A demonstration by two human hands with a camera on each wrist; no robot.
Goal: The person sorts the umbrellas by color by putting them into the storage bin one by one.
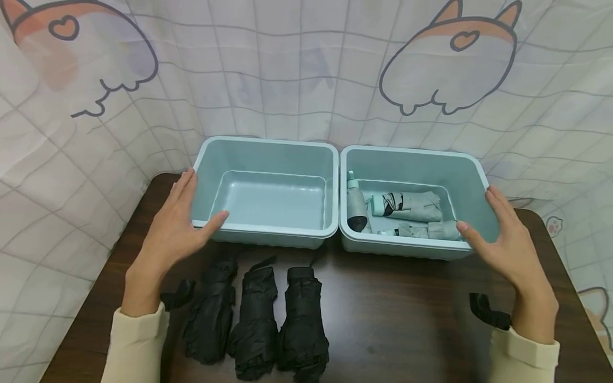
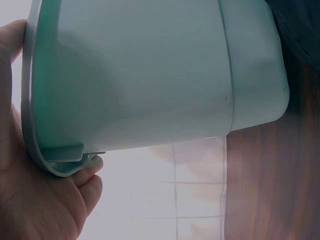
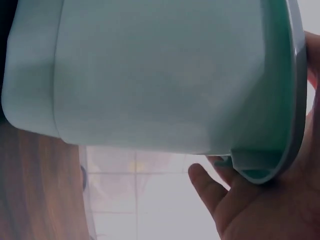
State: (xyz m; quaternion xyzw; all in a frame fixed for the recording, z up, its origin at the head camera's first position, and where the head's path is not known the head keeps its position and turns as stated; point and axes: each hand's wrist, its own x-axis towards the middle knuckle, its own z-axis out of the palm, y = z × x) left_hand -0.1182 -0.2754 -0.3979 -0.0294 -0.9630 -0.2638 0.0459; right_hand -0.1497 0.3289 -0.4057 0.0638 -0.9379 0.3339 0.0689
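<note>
Two light-blue plastic bins stand side by side. The left bin has nothing inside; the right bin holds several folded grey umbrellas with mint handles. My left hand grips the left bin's outer front corner, thumb over the front rim and fingers along the side. In the left wrist view, its fingertips curl under the rim. At the right bin's outer corner my right hand holds on the same way, its fingers below the rim in the right wrist view.
Three folded black umbrellas, a left one, a middle one and a right one, lie on the dark wooden table before the left bin. A white checked curtain hangs close behind the bins and along both sides.
</note>
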